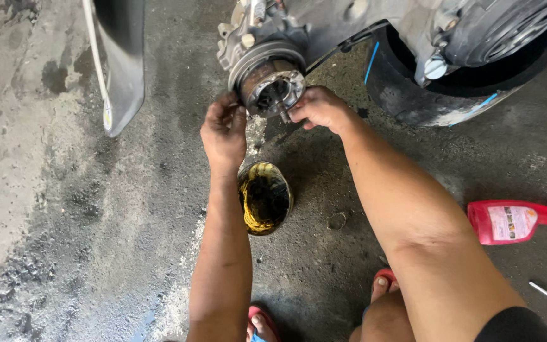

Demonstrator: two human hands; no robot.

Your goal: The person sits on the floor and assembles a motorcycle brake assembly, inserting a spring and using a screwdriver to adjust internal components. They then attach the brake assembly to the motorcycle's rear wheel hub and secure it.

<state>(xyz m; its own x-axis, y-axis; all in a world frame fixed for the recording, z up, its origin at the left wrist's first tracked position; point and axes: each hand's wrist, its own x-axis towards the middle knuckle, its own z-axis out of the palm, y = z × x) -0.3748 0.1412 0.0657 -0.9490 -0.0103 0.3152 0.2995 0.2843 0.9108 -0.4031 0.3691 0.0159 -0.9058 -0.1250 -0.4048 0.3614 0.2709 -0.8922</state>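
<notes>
Both hands on the round metal engine part (268, 79) sticking out of the scooter engine, up at 12 o'clock.

Left hand (224, 130) cups the part's lower left edge, fingers curled on it. Right hand (320, 106) pinches the lower right edge, right by a small bolt poking out. Directly under, around 6 o'clock from the part, an oily tin (264, 197) with yellow grime sits on the stained concrete floor (64, 221). Black tyre (425, 95) at 2 o'clock, red spray bottle (514, 221) lying at 4 o'clock.
</notes>
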